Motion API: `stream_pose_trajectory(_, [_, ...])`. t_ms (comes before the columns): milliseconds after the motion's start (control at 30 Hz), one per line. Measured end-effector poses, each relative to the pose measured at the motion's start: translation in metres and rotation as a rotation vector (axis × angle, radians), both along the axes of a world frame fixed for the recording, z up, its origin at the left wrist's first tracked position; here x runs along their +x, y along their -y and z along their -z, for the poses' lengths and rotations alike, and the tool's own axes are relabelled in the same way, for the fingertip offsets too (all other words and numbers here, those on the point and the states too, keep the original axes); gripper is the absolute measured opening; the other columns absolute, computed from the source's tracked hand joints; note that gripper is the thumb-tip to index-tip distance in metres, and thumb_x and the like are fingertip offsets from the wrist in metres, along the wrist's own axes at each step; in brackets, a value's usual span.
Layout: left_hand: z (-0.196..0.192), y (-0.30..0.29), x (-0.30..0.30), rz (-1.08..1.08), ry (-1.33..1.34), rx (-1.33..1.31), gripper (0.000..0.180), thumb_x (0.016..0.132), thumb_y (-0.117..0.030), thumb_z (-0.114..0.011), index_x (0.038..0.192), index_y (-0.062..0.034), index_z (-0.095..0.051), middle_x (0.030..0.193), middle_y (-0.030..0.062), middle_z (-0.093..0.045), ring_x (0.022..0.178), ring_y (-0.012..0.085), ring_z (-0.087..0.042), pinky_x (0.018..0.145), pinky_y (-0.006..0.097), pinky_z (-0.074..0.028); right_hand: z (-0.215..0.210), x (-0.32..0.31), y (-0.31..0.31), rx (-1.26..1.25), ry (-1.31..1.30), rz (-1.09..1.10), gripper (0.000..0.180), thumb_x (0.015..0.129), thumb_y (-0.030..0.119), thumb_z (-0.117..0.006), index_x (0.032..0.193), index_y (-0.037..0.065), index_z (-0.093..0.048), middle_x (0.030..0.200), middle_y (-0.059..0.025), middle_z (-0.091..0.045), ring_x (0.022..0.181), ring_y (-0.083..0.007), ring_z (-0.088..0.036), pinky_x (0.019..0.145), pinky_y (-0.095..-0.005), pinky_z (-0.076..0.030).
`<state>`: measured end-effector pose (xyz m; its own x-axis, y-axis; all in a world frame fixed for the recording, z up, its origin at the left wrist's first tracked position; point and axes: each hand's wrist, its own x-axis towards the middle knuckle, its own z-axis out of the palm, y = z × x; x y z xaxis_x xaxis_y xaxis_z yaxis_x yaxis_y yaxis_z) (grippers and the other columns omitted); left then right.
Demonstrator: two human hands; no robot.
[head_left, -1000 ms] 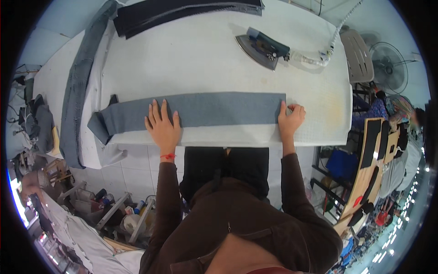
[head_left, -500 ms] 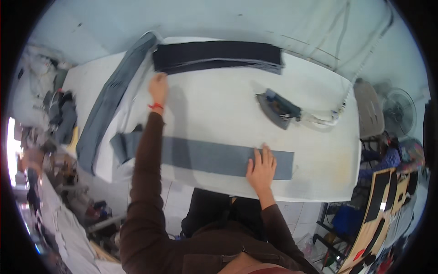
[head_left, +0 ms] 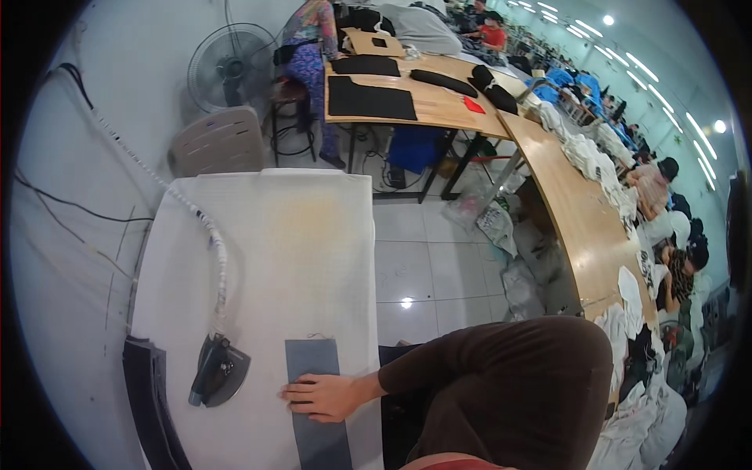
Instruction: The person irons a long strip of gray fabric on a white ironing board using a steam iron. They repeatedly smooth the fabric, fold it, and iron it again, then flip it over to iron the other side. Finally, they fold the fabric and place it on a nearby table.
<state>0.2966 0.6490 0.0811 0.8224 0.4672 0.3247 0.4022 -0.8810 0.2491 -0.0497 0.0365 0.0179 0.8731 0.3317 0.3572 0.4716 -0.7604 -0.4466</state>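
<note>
1. Far left, a stack of dark fabric (head_left: pixel 153 399) lies along the edge of the white padded ironing table (head_left: pixel 266 258), running down toward the bottom of the view.
2. Just right of that stack sits a dark steam iron (head_left: pixel 218 371), resting flat on the table. Its white wrapped hose (head_left: pixel 207 235) climbs away from it across the table top toward the wall.
3. Next comes the grey fabric strip (head_left: pixel 317 407), lying flat near the table's near edge, its short end squared off close to the iron but not touching it.
4. The person's right hand (head_left: pixel 323 395) lies across the strip, palm down, fingers spread flat, pressing it and gripping nothing. The brown sleeve (head_left: pixel 501 368) runs off to the right.
5. The left hand is out of sight, so I cannot tell what it is doing.
6. Behind the table stand a beige plastic chair (head_left: pixel 219 141) and a floor fan (head_left: pixel 223 66).
7. Further right, long wooden worktables (head_left: pixel 446 102) carry dark cloth pieces, and heaps of white cloth lie along the curved bench (head_left: pixel 587 227), where other people sit working.
</note>
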Motion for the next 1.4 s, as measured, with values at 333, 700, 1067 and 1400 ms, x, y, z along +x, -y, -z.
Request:
stream_pose_trajectory(333, [-0.003,0.048,-0.192,-0.123,0.161,0.168,0.037,0.11,-0.023,-0.073,0.137,0.0017,-0.076,0.124,0.0207,-0.083,0.107,0.0391,-0.08,0.097,0.049,-0.063,-0.001,-0.006,0.003,-0.007,0.027,-0.018,0.051,0.108,0.031,-0.067,0.147,0.0,-0.059,0.172,-0.0277,-0.049,0.159,-0.0405,-0.047,0.126,-0.0545,-0.039])
stream_pose_trajectory(700, [-0.002,0.186,-0.454,-0.198,-0.159,0.446,0.038,0.112,-0.015,-0.07,0.144,0.0053,-0.072,0.125,0.0203,-0.083,0.104,0.0383,-0.082,0.095,0.049,-0.065,0.006,-0.006,0.003,0.138,0.128,0.034,0.049,0.082,0.026,-0.084,0.123,0.0,-0.074,0.145,-0.0246,-0.068,0.139,-0.0443,-0.064,0.119,-0.0589,-0.05])
stream_pose_trajectory(1067, [-0.049,0.366,-0.718,-0.532,0.706,-1.439,0.039,0.095,0.012,-0.074,0.132,-0.0012,-0.069,0.099,-0.0014,-0.071,0.079,0.0048,-0.06,0.072,0.022,-0.048,-0.021,0.038,-0.033,0.568,-0.022,0.112,0.026,0.098,0.01,-0.08,0.123,0.001,-0.076,0.124,-0.0189,-0.079,0.12,-0.0434,-0.07,0.104,-0.0497,-0.055])
stream_pose_trajectory(1400, [-0.078,0.257,-0.804,-0.729,0.853,-0.748,0.043,0.101,0.006,-0.065,0.143,0.0109,-0.063,0.11,0.0129,-0.078,0.099,0.0186,-0.074,0.092,0.031,-0.062,-0.026,0.072,-0.168,0.162,-0.221,-0.098,0.036,0.098,0.025,-0.088,0.124,0.002,-0.077,0.124,-0.0189,-0.08,0.121,-0.0412,-0.071,0.104,-0.0537,-0.058])
